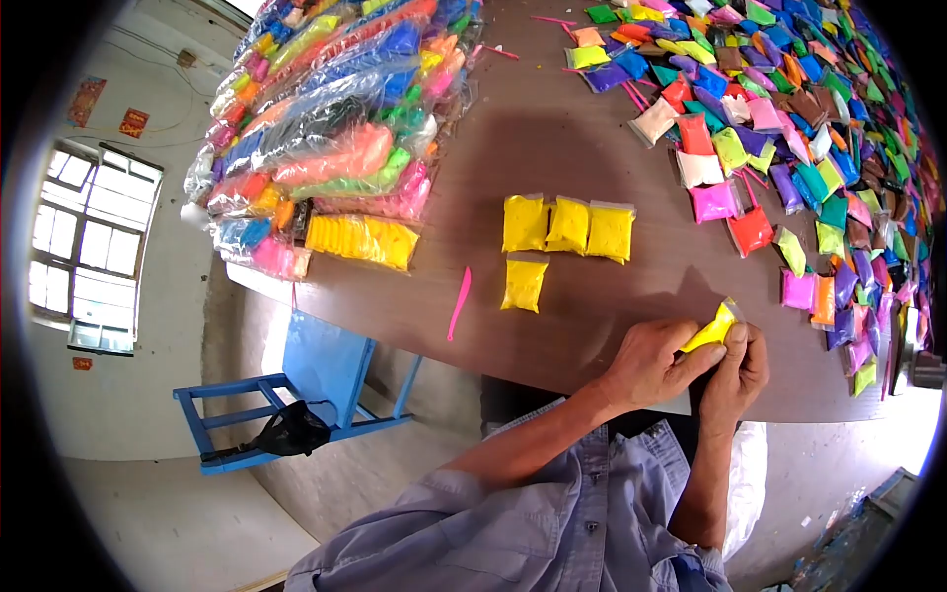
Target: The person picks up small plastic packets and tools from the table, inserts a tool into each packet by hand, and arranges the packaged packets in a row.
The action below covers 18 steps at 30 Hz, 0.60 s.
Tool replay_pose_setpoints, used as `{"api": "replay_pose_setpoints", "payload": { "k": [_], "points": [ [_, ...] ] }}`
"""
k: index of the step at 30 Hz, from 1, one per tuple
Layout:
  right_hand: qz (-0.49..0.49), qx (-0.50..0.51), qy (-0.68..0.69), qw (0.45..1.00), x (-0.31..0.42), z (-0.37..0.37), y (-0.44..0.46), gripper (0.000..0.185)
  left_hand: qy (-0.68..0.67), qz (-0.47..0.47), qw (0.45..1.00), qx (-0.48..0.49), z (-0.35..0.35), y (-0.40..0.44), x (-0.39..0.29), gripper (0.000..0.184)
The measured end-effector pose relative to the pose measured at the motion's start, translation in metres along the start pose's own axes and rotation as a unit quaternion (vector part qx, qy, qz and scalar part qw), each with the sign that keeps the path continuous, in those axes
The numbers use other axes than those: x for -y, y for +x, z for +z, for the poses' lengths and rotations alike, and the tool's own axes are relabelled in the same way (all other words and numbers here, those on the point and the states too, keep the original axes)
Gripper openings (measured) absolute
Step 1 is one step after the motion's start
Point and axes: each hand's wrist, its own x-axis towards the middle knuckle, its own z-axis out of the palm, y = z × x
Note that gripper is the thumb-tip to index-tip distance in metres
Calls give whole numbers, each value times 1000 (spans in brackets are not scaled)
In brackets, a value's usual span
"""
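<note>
Close to the table's front edge, my left hand and my right hand grip one small yellow packet between them. It is a clear plastic bag with soft yellow stuff inside, tilted, its lower part covered by my fingers. Both hands are closed on it. Ahead and to the left lie three more yellow packets side by side in a row. Just below the row's left end is another single yellow packet. A thin pink plastic stick lies farther left, untouched.
A big heap of small colourful packets spreads over the right side of the brown table. At the left is a stack of long bagged packet bundles, with a yellow bundle in front. A blue chair with a black bag stands by the table.
</note>
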Motion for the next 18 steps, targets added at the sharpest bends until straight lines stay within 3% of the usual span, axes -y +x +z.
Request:
{"api": "replay_pose_setpoints", "payload": {
  "k": [4, 11, 18],
  "points": [
    [11, -24, 85, 996, -4, -3, 0, 24, 8, -36, 999, 33, -5, 1, -9, 26],
    [29, -28, 20, 999, 4, 3, 1, 24, -2, -37, 999, 6, 1, -2, 4, 24],
    [30, -17, 77, 996, -1, -3, 0, 22, -4, -41, 999, 4, -3, 3, -8, 30]
  ]
}}
